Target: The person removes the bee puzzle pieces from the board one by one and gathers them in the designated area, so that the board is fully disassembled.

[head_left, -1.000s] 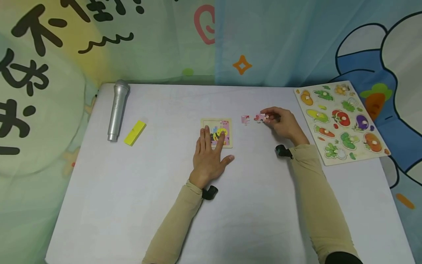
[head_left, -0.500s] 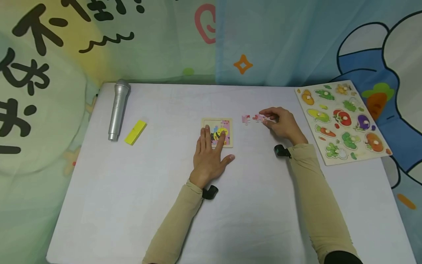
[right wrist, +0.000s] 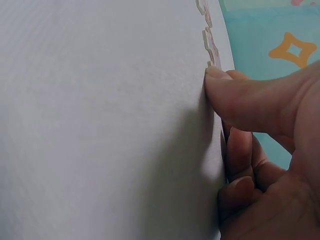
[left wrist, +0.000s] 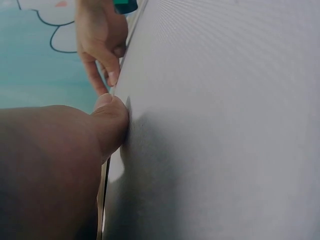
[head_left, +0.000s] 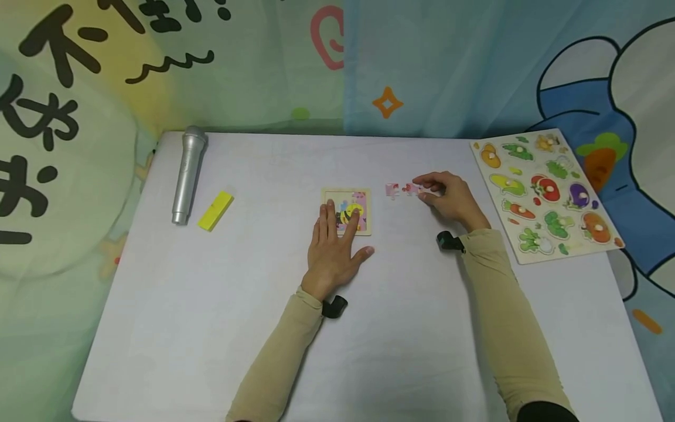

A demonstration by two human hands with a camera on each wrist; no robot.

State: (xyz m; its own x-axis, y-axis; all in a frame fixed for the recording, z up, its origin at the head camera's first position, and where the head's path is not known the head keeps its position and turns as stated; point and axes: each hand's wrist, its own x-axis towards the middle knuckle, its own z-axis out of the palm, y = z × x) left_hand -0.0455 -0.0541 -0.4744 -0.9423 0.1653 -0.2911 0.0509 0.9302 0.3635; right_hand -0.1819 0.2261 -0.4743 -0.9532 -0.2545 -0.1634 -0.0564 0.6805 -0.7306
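My left hand (head_left: 332, 252) lies with straight fingers across a small square jigsaw puzzle (head_left: 360, 199) in a pale frame. The puzzle's picture shows a yellow bee on pink; the fingers cover its lower left part. To its right, my right hand (head_left: 448, 198) pinches a pink jigsaw piece (head_left: 411, 189) between thumb and forefinger, low over the white table. The fingertips hide that piece's right end. Just left of it lies another pink jigsaw piece (head_left: 392, 189). In the right wrist view, the thumb (right wrist: 235, 97) is right at the piece's edge.
A board of vegetable pictures (head_left: 548, 193) lies at the table's right edge, near the right forearm. On the left are a silver microphone (head_left: 188, 176) and a yellow block (head_left: 216, 211). A printed curtain (head_left: 263, 76) hangs behind the table (head_left: 211, 328).
My right hand has slid slightly left with the pinched piece, closer to the other pink piece. My left hand has stayed on the puzzle.
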